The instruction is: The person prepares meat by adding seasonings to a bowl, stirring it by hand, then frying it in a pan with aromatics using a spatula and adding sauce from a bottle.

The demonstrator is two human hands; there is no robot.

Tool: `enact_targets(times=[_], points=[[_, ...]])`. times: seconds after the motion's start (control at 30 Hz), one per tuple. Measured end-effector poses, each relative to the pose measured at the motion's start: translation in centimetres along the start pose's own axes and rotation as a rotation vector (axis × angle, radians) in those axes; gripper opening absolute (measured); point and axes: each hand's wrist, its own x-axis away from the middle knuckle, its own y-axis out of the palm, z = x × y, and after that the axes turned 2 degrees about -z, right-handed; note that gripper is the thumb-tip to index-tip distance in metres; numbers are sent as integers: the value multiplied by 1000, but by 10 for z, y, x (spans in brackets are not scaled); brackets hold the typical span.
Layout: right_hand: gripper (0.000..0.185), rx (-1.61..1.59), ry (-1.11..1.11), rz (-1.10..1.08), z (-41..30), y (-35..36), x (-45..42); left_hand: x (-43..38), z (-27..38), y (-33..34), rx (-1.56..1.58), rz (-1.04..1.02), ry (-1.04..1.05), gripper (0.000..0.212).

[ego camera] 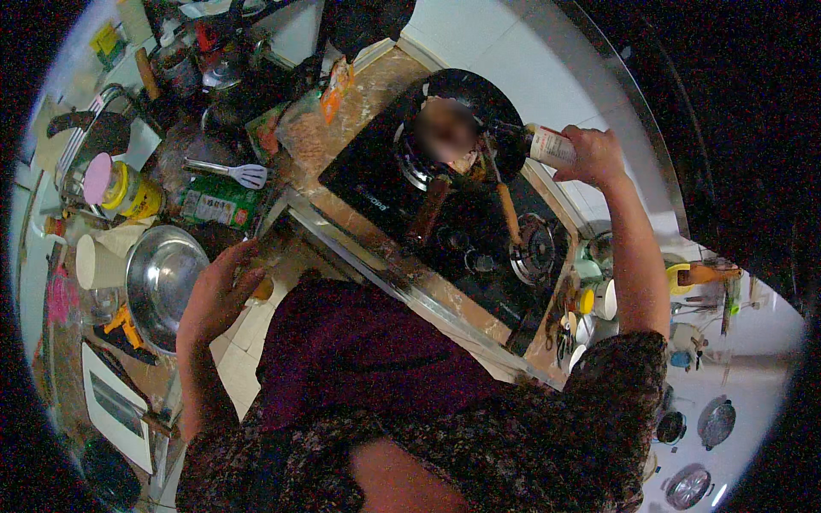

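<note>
My right hand [593, 156] is closed around a labelled bottle [550, 146], tilted with its dark neck towards a wok [449, 138] on the black stovetop [385, 160]. Food lies in the wok, but it is blurred. A wooden-handled utensil [508, 208] rests with its head at the wok's rim and its handle over the stove. The wok's brown handle [428, 208] points towards me. My left hand [224, 288] hangs beside a large steel bowl [168, 282], fingers loosely bent, with nothing visible in it.
A slotted spatula [249, 175] lies on a green package [218, 204] at the left. Nearby stand a yellow-lidded jar [138, 192] and a white cup [96, 261]. A second burner [533, 249] is right of the wok; cups and scissors [564, 340] lie beyond it.
</note>
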Motion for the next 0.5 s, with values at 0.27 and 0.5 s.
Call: enact_targets(times=[0.27, 0.5], points=[[66, 218, -26, 150, 7, -8, -7, -1, -3, 3, -15, -2, 20, 41], [64, 324, -6, 243, 5, -25, -12, 1, -1, 3, -9, 18, 21, 40]])
